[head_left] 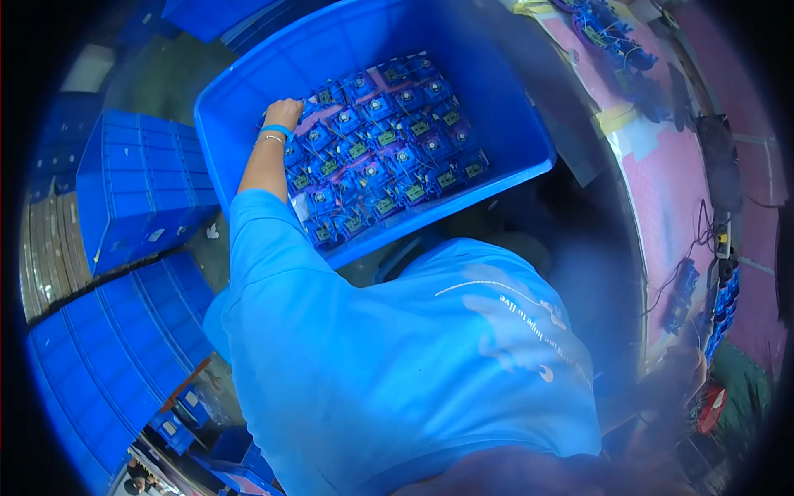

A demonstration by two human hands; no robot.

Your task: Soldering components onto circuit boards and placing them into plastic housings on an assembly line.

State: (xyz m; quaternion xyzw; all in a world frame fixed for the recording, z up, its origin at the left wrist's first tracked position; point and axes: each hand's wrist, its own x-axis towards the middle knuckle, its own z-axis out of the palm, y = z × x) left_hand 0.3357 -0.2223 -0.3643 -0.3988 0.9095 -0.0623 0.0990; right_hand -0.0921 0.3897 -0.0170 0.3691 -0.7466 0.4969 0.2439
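A large blue plastic bin (538, 157) stands ahead of me, tilted in view. Rows of small blue units (403, 155) with green circuit boards, round pale parts and thin wires lie inside it. Reaching over the bin's left side, my left hand (285, 113) is closed at the far left corner of the rows, against the units there. What its fingers hold is hidden. At the lower right, my right hand (688, 368) is dim and blurred beside the pink-topped bench; its fingers do not show clearly.
Stacked blue crates (141, 182) and another blue crate (116, 347) stand to my left. The pink bench (662, 215) runs along my right, with wires, blue assemblies (682, 293) and yellow tape (616, 118) on it. A red object (711, 409) lies near my right hand.
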